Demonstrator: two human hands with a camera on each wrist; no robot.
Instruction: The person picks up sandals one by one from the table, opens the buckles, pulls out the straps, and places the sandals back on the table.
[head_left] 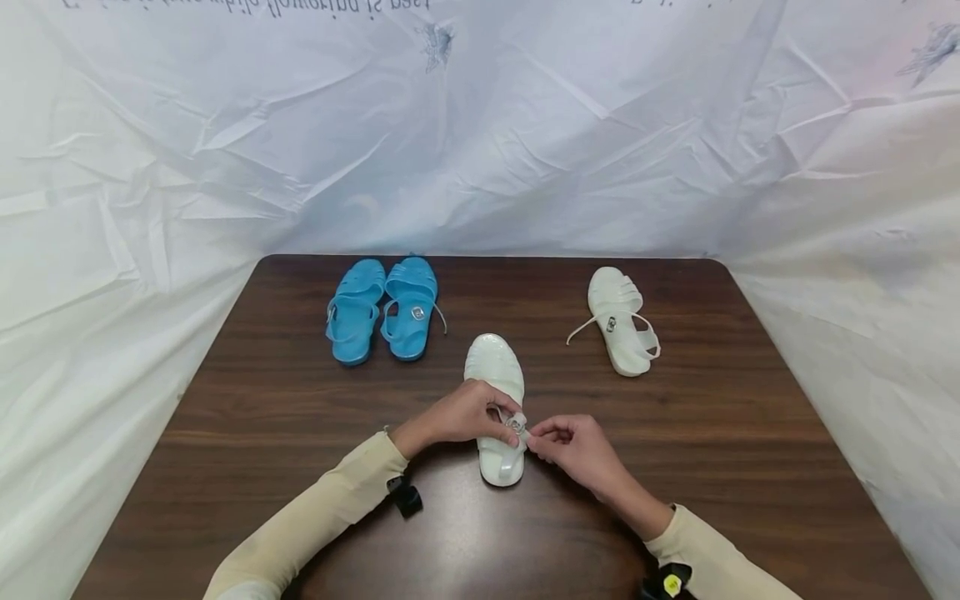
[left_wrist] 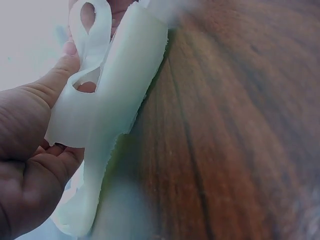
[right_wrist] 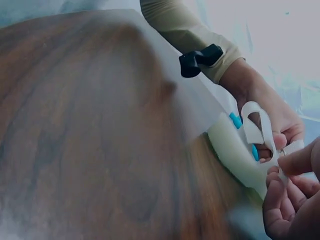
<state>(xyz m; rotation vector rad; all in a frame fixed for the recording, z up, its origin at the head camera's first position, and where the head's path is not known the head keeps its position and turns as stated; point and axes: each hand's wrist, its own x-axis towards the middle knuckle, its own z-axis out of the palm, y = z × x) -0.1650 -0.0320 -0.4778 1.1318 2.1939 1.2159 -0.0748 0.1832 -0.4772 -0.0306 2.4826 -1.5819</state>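
Observation:
A white jelly sandal [head_left: 493, 360] lies on the table, toe pointing away from me. From its left side my left hand [head_left: 476, 412] reaches over, thumb and fingers holding the strap beside the small metal buckle [head_left: 514, 424]. On the other side my right hand [head_left: 576, 446] pinches the ankle strap close to that buckle between thumb and forefinger. The left wrist view has the sandal's sole edge [left_wrist: 132, 70] and looped heel strap [left_wrist: 102, 20] up close. In the right wrist view both hands meet at the strap, and fingers partly hide the buckle.
Two blue sandals [head_left: 352, 321] stand side by side at the back left. Another white sandal [head_left: 617, 292], its strap hanging loose to the left, lies at the back right. The brown wooden table [head_left: 300, 433] ends at a white sheet [head_left: 480, 167] hung behind it.

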